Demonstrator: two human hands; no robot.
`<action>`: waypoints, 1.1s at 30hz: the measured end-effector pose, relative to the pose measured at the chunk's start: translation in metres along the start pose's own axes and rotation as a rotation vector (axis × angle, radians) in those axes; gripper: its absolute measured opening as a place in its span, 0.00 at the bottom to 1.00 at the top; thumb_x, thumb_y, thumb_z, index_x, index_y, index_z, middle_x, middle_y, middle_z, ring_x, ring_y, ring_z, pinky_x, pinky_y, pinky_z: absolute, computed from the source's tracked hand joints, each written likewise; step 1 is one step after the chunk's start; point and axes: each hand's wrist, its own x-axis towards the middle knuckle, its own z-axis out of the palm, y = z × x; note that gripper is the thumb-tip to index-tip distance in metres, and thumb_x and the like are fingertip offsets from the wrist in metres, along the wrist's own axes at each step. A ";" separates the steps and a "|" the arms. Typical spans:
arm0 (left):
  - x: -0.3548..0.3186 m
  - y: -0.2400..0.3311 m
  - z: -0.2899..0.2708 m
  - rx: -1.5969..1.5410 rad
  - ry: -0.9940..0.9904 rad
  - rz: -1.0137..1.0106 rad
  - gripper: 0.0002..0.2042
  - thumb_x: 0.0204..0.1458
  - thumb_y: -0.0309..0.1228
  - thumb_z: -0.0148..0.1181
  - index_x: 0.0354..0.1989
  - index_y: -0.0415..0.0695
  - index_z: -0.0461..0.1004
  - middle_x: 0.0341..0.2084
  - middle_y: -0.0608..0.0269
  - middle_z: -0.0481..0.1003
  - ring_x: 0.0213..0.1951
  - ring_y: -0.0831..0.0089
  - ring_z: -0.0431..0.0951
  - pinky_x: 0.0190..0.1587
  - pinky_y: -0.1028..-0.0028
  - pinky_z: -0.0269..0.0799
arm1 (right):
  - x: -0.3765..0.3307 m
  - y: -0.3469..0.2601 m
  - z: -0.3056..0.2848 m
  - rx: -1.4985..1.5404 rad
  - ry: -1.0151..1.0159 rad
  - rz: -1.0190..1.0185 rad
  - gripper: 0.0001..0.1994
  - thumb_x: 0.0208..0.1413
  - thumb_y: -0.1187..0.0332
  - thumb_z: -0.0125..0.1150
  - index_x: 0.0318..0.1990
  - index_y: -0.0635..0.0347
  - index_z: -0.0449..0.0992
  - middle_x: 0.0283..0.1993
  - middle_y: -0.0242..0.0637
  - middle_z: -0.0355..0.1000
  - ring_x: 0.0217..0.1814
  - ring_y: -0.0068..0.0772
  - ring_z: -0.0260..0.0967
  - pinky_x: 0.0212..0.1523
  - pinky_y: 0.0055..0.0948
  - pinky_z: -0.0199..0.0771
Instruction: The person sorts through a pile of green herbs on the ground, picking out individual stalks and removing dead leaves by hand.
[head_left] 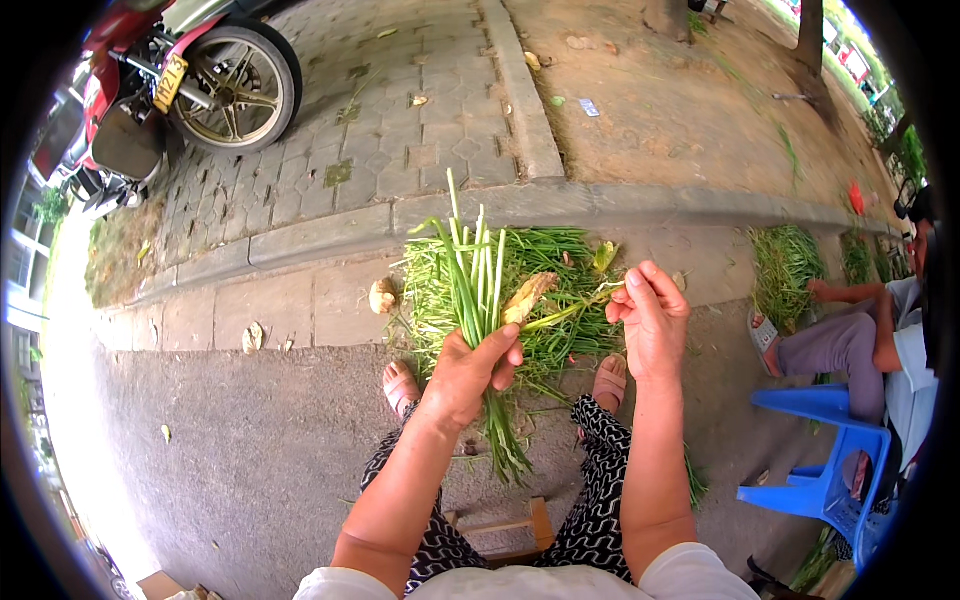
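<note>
In front of me my left hand [466,376] is closed around a bunch of long green stalks [478,285]. Their pale cut ends point up and away, and the thin dark green ends hang below the fist. A dry yellow-brown leaf [528,297] sticks out beside the bunch. To the right, my right hand [652,318] pinches the tip of a thin yellowish strand [570,314] that stretches back toward the left hand. Beneath both hands a wide heap of green stalks [550,255] lies on the ground between my feet and the kerb.
A stone kerb [330,232] runs behind the heap. At the far left stands a red motorcycle [130,120]. On the right, another person [850,340] sits near a blue plastic stool [835,440], with another green pile [785,270] by their foot. A wooden stool [515,530] shows beneath me.
</note>
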 end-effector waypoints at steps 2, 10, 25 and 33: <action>-0.001 0.002 -0.003 -0.052 0.030 0.008 0.07 0.52 0.31 0.54 0.24 0.42 0.70 0.14 0.69 0.68 0.13 0.81 0.61 0.16 0.80 0.55 | 0.000 0.002 0.002 0.024 0.012 -0.001 0.05 0.53 0.74 0.55 0.36 0.63 0.73 0.25 0.31 0.69 0.25 0.20 0.67 0.19 0.23 0.69; -0.002 0.018 -0.026 -0.109 0.183 0.128 0.06 0.53 0.28 0.51 0.26 0.41 0.66 0.14 0.68 0.66 0.12 0.80 0.60 0.15 0.80 0.55 | 0.019 -0.004 -0.022 0.111 0.271 -0.199 0.04 0.53 0.70 0.56 0.32 0.60 0.73 0.23 0.28 0.66 0.24 0.20 0.64 0.21 0.23 0.66; -0.009 0.021 -0.030 -0.064 0.163 0.106 0.04 0.52 0.27 0.52 0.29 0.40 0.68 0.15 0.66 0.66 0.13 0.80 0.61 0.15 0.81 0.56 | -0.019 0.012 0.011 -0.577 -0.712 0.278 0.13 0.54 0.64 0.57 0.39 0.66 0.74 0.16 0.27 0.65 0.14 0.12 0.58 0.12 0.17 0.58; -0.007 0.001 -0.010 0.287 0.161 0.115 0.12 0.51 0.32 0.54 0.17 0.41 0.69 0.10 0.70 0.65 0.12 0.83 0.61 0.14 0.81 0.53 | -0.027 0.026 0.029 -0.361 -0.548 0.453 0.14 0.56 0.61 0.53 0.38 0.64 0.75 0.19 0.27 0.67 0.13 0.11 0.54 0.11 0.15 0.50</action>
